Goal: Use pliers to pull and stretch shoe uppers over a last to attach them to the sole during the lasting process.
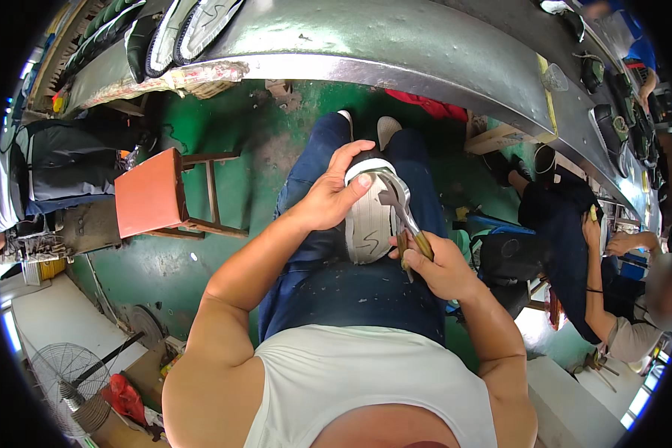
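A shoe (367, 225) lies over my lap with its pale underside up and a dark curved mark on it. My left hand (330, 196) is closed round the dark, white-edged end away from me, thumb pressed on the underside. In my right hand (442, 269) is a pair of lasting pincers (402, 200) with a metal head and brownish grips. The pincers' head lies against the shoe's right edge near my left thumb. I cannot tell whether the jaws pinch any material.
A long metal bench (381, 31) runs across in front, with shoes (209, 28) at its left and more (612, 134) at its right. A red-topped stool (149, 193) stands left. A wire-caged fan (66, 377) is lower left. A seated co-worker (597, 299) is at the right.
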A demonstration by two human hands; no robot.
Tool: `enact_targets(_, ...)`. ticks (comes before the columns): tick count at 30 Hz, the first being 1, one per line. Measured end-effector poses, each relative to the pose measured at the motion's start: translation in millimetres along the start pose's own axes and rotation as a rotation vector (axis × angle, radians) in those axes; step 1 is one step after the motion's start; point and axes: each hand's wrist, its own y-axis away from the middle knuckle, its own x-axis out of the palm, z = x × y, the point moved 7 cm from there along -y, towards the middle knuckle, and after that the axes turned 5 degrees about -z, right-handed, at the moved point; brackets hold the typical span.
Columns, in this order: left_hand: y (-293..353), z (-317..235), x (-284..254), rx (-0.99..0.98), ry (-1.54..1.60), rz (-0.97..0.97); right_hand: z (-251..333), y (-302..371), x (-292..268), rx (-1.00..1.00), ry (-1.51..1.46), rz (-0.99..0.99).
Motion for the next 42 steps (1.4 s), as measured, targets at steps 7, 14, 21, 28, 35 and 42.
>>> enact_targets(7,-5.7,-18.7,-0.4,-0.052,0.016,0.055,20.5,-7.3,-8.0,0.144,-0.373,0.125)
enact_targets(14,-18.8,-21.3,3.0,0.019,-0.151,0.032,17.3,-13.5,-22.0,0.241,-0.360,0.119)
enact_targets(21,-22.1,-9.7,8.0,-0.046,0.026,-0.014,-7.1,-27.8,-31.4,0.139,0.073,-0.062)
enact_targets(28,-13.9,-17.4,11.6,-0.014,0.108,-0.035,-11.7,-18.3,-27.1,-0.145,0.260,-0.187)
enact_targets(35,10.8,-50.7,12.4,0.062,-0.140,-0.071,23.3,13.7,-22.6,0.091,0.077,0.049)
enact_targets(42,30.4,-62.0,12.9,0.165,-0.159,-0.050,2.4,16.3,-13.2,-0.217,0.400,-0.185)
